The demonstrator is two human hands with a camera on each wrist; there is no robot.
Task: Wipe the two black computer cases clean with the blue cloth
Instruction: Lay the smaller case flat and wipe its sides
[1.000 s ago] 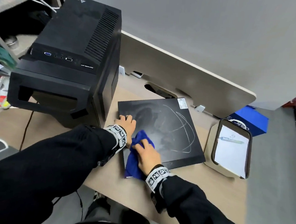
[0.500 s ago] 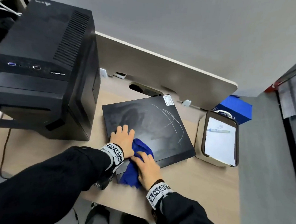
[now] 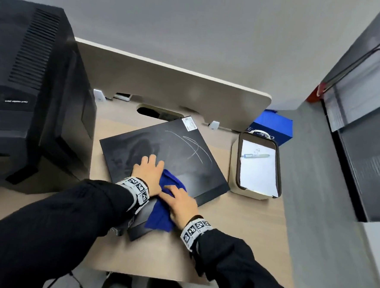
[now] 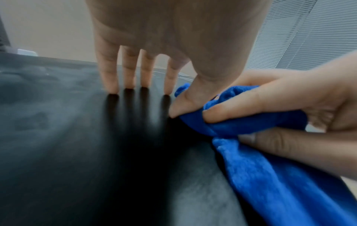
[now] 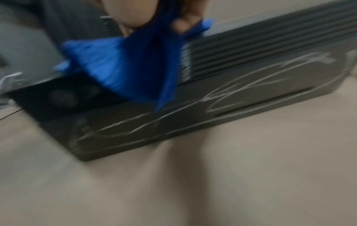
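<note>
A tall black tower case (image 3: 30, 99) stands at the desk's left. A flat black case (image 3: 183, 157) lies mid-desk, its top smeared with dust and white scratch marks. My left hand (image 3: 148, 170) presses flat on its top near the front edge, fingers (image 4: 127, 73) straight, thumb against the blue cloth (image 3: 165, 200). My right hand (image 3: 180, 204) grips the bunched cloth (image 4: 260, 168) at the case's near edge, thumb and fingers pinching a fold. In the right wrist view the cloth (image 5: 135, 61) hangs over the case's marked side (image 5: 231, 99).
A beige tray (image 3: 233, 169) holding paper and a pen sits right of the flat case. A blue box (image 3: 273, 127) lies behind it. A beige divider panel (image 3: 166, 86) closes the desk's back, with a cable hole (image 3: 159, 113) below it. Bare desk (image 5: 193, 183) lies in front.
My left hand has slid from the flat case's left corner toward its middle, ending beside the cloth. My right hand stays on the cloth at the near edge. The head view has swung right.
</note>
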